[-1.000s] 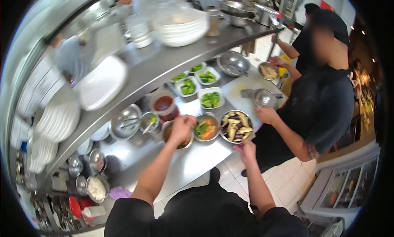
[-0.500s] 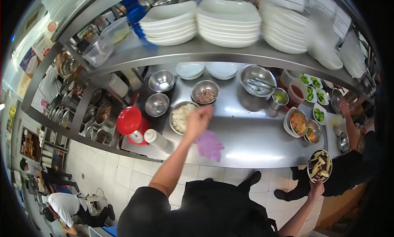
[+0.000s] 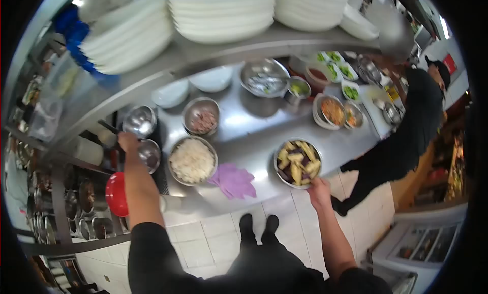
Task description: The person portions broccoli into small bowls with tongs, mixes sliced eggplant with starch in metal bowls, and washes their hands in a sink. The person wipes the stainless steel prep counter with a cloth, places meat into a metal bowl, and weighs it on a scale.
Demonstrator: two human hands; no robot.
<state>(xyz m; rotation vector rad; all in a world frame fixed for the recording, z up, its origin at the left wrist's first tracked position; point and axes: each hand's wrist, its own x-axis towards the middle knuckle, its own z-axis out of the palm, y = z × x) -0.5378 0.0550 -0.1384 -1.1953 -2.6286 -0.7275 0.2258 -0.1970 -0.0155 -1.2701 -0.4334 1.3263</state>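
My right hand grips the rim of a metal bowl of cut eggplant, held at the counter's front edge. My left hand reaches to the left end of the counter, beside an empty metal bowl and a second one below it. Its fingers are too small and blurred to tell whether they grip anything. Between my arms stand a bowl of white rice and, behind it, a bowl of chopped pinkish meat. A purple glove lies flat right of the rice.
Stacks of white dishes fill the shelf overhead. A bowl with metal utensils, a bowl of orange shreds and small dishes of greens stand to the right. A red scale is at left. A co-worker stands at right.
My left hand has moved from over the rice bowl to the metal bowls at left. My right hand has brought the eggplant bowl leftward to the counter edge. The view has turned.
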